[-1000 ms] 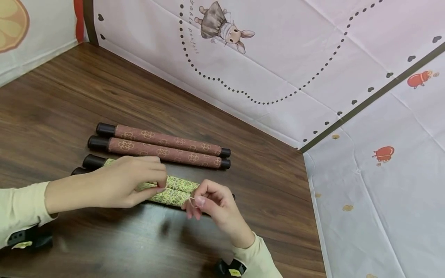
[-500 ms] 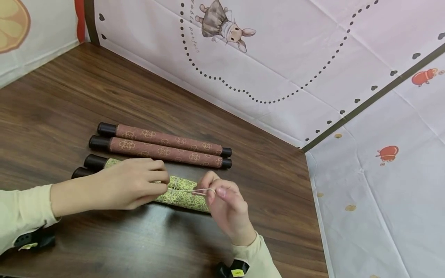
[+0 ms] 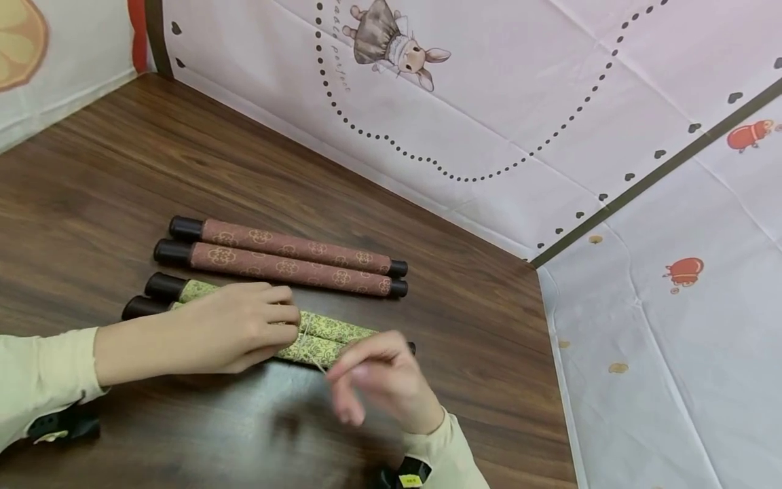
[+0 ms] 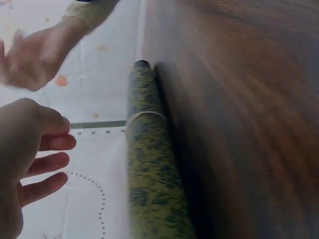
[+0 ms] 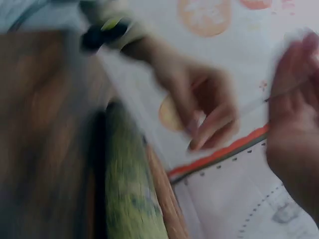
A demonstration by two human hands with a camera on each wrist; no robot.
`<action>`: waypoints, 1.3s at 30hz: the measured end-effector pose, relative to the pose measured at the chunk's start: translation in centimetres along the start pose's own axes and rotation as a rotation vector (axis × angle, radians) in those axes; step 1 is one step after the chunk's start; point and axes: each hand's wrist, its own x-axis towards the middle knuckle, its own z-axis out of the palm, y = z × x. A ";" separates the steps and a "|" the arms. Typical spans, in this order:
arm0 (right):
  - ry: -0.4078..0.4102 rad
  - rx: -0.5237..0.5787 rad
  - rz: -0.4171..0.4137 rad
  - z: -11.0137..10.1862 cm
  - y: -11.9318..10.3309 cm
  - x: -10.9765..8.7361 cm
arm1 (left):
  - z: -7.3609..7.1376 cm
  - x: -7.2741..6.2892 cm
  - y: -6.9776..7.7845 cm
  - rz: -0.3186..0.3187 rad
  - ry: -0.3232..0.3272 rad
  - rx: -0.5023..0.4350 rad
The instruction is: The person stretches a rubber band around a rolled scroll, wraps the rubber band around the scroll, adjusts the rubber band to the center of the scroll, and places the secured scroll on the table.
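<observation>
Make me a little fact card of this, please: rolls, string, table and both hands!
nearer pair: two yellow-green patterned rolls with black ends, side by side
farther pair: two reddish-brown flower-patterned rolls with black ends
strand: thin pale string across the nearer pair
surface: dark brown wood-grain table
left hand: fingers curled, seems to pinch the string
right hand: blurred; string reaches it

Head view, upper centre: slanted grey script (image 3: 341, 61) on pink backdrop (image 3: 489, 88) reads "perfect"; preceding word cut by frame edge. Yellow label (image 3: 411, 481), lower centre: illegible. Right wrist view, top: pale character on orange disc (image 5: 204, 15), too blurred to read.
</observation>
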 end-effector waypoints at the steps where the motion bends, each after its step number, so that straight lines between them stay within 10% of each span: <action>1: -0.060 -0.095 0.092 0.2 0.0 0.1 | -0.2 0.0 0.0 -0.011 0.008 -0.028; 8: -0.102 -1.053 0.457 1.5 -0.3 1.2 | -1.3 0.6 0.1 -0.018 0.096 -0.093; 12: -0.054 -1.313 0.468 1.7 -0.8 1.8 | -1.5 1.1 1.0 0.080 0.124 -0.041; 17: -0.036 -1.567 0.464 2.1 -1.0 2.6 | -1.0 1.2 2.6 0.123 -0.085 0.102; 21: 0.143 -1.737 0.502 2.2 -0.6 3.3 | -0.6 0.8 4.1 0.133 -0.171 0.070; 24: 0.202 -1.780 0.482 2.6 0.0 3.6 | -0.4 0.7 5.3 0.160 -0.191 0.068; 31: -0.063 -1.834 0.485 3.7 -0.5 2.7 | -1.9 0.7 2.8 0.079 -0.156 0.186; 39: -0.410 -1.549 -0.029 5.9 -1.0 3.5 | -0.7 0.8 -0.6 0.075 -0.171 0.029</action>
